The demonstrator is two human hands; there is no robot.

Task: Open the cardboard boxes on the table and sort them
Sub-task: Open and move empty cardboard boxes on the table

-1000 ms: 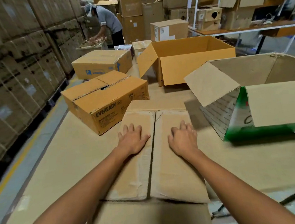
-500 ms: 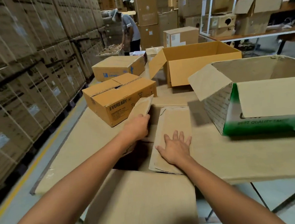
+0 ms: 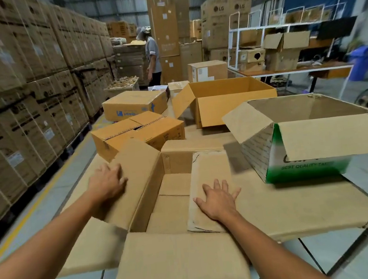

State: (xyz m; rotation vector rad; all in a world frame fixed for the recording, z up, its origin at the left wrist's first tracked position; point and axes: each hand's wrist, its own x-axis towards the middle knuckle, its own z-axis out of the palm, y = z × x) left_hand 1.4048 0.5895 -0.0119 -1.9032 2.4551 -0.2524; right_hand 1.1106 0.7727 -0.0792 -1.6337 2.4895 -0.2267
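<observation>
A plain brown cardboard box (image 3: pixel 174 164) lies on the table right in front of me, its top partly open and its brown inside bottom showing. My left hand (image 3: pixel 106 183) presses flat on the outer face of the box's left flap (image 3: pixel 136 165), which is swung up and out to the left. My right hand (image 3: pixel 218 197) lies flat, fingers spread, on the right flap (image 3: pixel 210 166), which is still folded down over the opening. The near flap (image 3: pixel 180 262) hangs toward me over the table edge.
A closed yellow box (image 3: pixel 138 134) stands behind to the left, another closed box (image 3: pixel 134 103) beyond it. An open yellow box (image 3: pixel 224 100) and an open green-and-white box (image 3: pixel 307 137) stand right. The table (image 3: pixel 295 207) is cardboard-covered. A person (image 3: pixel 152 57) works far back beside stacked cartons (image 3: pixel 29 86).
The left flap, gripped half a second ago, has swung fully up and outward under my left hand, exposing the box's inside. My right hand stays flat on the right flap. The camera view has risen.
</observation>
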